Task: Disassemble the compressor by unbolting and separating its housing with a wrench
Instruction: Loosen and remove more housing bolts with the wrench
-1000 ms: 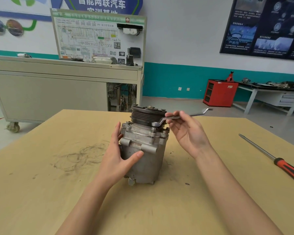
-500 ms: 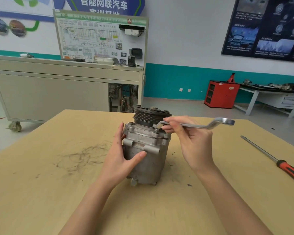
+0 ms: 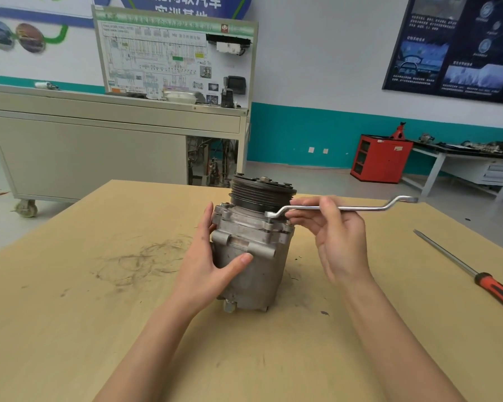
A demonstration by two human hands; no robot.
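A grey metal compressor [image 3: 254, 274] stands upright on the wooden table [image 3: 70, 329], its black grooved pulley [image 3: 262, 192] on top. My left hand [image 3: 208, 265] grips the housing's left side, thumb across the front. A silver offset ring wrench [image 3: 360, 208] lies nearly level, its left ring end on a bolt at the housing's upper right flange. My right hand [image 3: 337, 236] pinches the wrench shaft near that end, palm facing me.
A long screwdriver [image 3: 471, 274] with a red and black handle lies on the table at the right. Dark scuff marks [image 3: 140, 259] stain the wood left of the compressor. Behind the table stand a grey training bench, a red cabinet and a white workbench.
The wrench's free end has swung to the right and toward me, from angled away to nearly level across the view. My right hand followed it; my left hand kept its hold.
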